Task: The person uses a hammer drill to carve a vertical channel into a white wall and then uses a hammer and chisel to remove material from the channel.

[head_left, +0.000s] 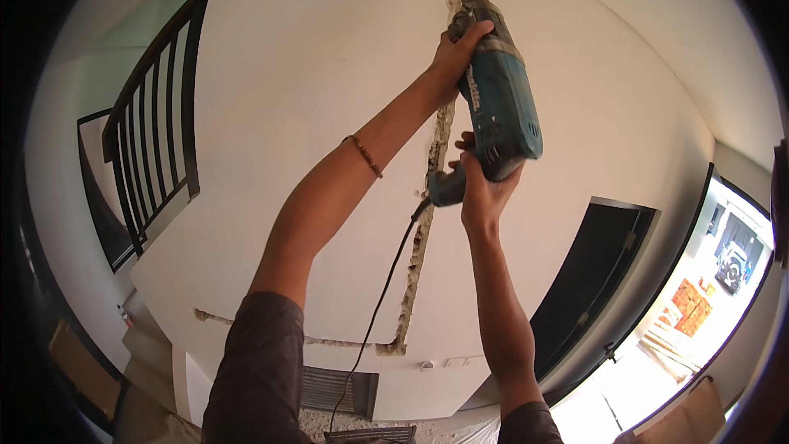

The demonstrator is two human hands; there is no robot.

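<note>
We saw two hands on one teal plastic-bodied rotary hammer drill (500, 99): the right hand (481, 189) wrapped the rear handle, the left hand (456, 53) gripped the front, fingers closed. It was raised overhead, its bit in one rough chased groove (419, 255) in the white wall (312, 74).

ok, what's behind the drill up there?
Behind the teal hammer drill is a white wall with a rough chased groove running down it. The drill body, left hand and right hand cover the groove's upper stretch.
</note>
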